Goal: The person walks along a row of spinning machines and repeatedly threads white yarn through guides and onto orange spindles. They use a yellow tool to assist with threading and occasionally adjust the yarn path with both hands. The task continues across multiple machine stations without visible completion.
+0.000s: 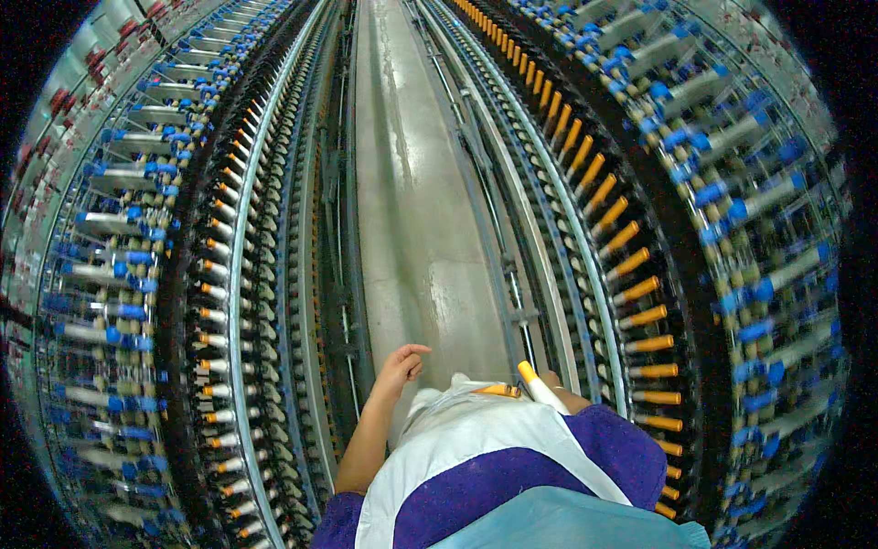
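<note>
My left hand (400, 364) is held over the aisle with its index finger stretched out and the other fingers loosely curled; nothing shows in it. At the right side of my body, a yarn bobbin (544, 390) with white yarn and an orange tip stands tilted against my right hand (551, 376). That hand appears to hold the bobbin, though its fingers are mostly hidden behind it. Orange tubes (498, 391) lie at the front of my white apron (430, 439), between my two hands.
Long spinning frames line both sides of a grey aisle floor (398, 183). Orange tubes (628, 264) stand in a row on the right frame. White-wound bobbins (216, 315) with orange tips line the left one. Rails (237, 274) and blue-capped parts (128, 311) run alongside.
</note>
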A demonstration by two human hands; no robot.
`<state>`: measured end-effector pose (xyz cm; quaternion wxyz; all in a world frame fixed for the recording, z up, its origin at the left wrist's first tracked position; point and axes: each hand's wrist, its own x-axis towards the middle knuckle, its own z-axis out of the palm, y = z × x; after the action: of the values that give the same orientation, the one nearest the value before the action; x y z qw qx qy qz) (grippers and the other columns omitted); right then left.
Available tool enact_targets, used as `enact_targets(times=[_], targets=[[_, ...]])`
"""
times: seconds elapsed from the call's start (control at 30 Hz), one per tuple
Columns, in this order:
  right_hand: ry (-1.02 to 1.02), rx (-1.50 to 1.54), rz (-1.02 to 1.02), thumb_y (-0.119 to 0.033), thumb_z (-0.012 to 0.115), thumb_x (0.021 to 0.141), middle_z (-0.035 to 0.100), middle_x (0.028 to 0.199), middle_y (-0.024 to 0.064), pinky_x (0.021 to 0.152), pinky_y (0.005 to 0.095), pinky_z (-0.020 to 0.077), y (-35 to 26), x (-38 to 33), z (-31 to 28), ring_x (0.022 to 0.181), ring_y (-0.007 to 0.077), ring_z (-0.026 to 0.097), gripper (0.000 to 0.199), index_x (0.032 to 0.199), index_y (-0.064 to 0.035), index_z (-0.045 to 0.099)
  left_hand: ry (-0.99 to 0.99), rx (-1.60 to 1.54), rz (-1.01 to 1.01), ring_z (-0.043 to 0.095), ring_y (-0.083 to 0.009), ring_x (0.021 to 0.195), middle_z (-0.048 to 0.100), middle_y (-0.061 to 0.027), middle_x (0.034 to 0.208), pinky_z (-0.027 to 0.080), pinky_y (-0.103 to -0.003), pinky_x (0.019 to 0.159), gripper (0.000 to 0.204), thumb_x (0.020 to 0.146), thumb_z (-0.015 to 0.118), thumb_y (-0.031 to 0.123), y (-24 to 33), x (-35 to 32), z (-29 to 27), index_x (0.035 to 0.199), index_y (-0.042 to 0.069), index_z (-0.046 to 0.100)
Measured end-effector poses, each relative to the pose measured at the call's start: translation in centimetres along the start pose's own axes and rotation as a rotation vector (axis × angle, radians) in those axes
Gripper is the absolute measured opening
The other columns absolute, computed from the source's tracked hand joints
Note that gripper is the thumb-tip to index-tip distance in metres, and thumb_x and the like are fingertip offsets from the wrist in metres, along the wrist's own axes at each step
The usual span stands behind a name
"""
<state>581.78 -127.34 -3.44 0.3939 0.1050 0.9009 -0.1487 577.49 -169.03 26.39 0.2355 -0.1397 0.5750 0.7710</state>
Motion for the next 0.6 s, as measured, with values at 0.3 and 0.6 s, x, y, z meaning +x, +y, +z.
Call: enact_targets(times=[0.3,0.6], targets=[[0.052,0.382,-0.340,-0.027,0.057,0.081,0.062,0.059,0.0117,0.053,0.0324,0.0509,-28.3,22.5,-22.3,0.052,0.0204,0.062,0.029,0.070,-0.0003,0.063,-0.007,-0.254,0.139,0.035,-0.0060,0.055,0.039,0.0045,0.060,0.028,-0.019,0.051,0.019,0.091,0.048,0.010,12.9,21.8,-10.2,0.103,-0.001,0.058],[0.037,0.590,0.001,-0.025,0.050,0.087,0.060,0.062,0.0097,0.051,0.0324,0.0466,-36.4,30.2,-35.8,0.053,0.0177,0.058,0.032,0.070,-0.0011,0.060,-0.449,0.493,0.560,0.054,-0.0161,0.076,0.057,-0.0028,0.081,0.043,-0.029,0.073,0.029,0.095,0.044,0.028,39.2,48.9,-7.4,0.112,0.008,0.058]])
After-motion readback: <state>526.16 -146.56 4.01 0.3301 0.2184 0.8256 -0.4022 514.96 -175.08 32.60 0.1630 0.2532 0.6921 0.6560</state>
